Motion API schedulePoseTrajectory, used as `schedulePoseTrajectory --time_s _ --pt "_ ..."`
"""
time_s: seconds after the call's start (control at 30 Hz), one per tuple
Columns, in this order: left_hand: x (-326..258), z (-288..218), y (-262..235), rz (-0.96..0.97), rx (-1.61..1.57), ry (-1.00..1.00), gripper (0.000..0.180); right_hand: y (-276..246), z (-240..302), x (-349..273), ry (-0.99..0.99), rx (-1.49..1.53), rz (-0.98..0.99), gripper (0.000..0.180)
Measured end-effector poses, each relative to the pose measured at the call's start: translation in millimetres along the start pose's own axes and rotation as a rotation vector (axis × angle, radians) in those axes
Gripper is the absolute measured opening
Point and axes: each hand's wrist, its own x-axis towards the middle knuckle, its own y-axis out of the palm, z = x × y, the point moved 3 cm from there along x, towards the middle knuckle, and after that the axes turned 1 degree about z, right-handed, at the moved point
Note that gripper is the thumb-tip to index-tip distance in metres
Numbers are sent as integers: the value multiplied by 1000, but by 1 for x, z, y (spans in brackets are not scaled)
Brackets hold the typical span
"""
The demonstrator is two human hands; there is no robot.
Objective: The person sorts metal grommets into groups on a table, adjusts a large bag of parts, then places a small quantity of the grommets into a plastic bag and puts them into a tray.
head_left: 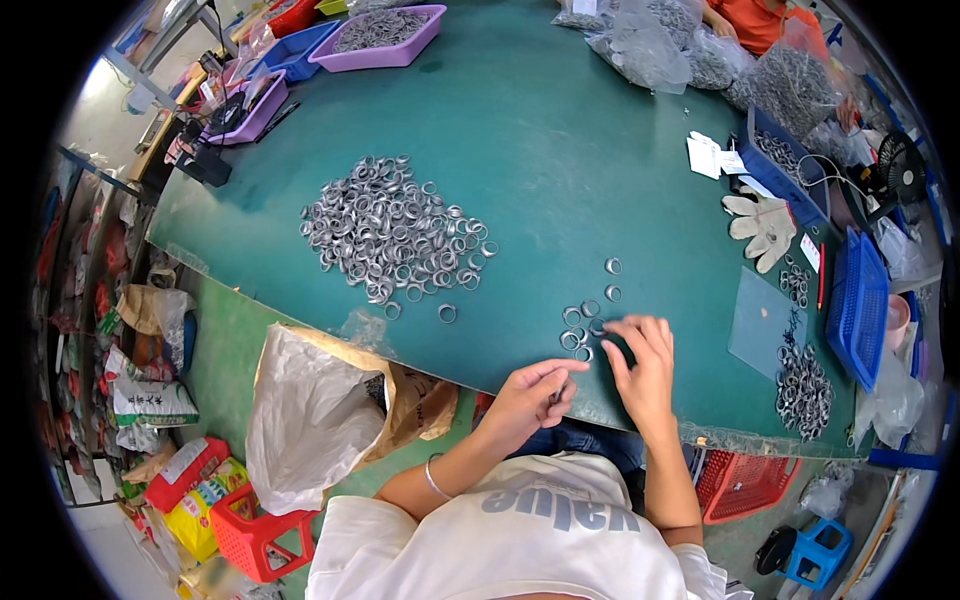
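Small grey metal rings (pixel 573 317) lie in a loose cluster near the front edge of the green table. Just right of them is my right hand (pixel 645 370), thumb and fingers apart, the index fingertip at one ring (pixel 597 327). My left hand (pixel 535 400) is by the table's edge, its index finger stretched toward the cluster and the other fingers curled in. A bit of grey shows within those curled fingers, too small to make out. Farther left on the table spreads a big heap of similar rings (pixel 390 230).
At the right are another ring pile (pixel 803 390), a clear sheet (pixel 765 325), a work glove (pixel 762 228) and blue baskets (pixel 858 310). A purple tray (pixel 385 40) of metal parts stands far left. An open lined sack (pixel 310 400) stands by the front edge. Across the table sits a person in orange.
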Motion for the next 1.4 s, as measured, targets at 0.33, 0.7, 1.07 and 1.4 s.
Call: schedulePoseTrajectory --time_s 0.33,0.7,1.07,1.4 --pt "0 8 4 -99 -35 91 33 11 13 -33 195 466 188 6" --pt "-11 10 0 -82 12 -28 30 37 5 -6 -186 -161 44 19" --pt "2 20 -6 -64 -90 -40 31 -1 35 -24 112 243 317 12" --pt "-10 13 -9 -104 9 110 25 20 2 -23 -68 -38 122 14"
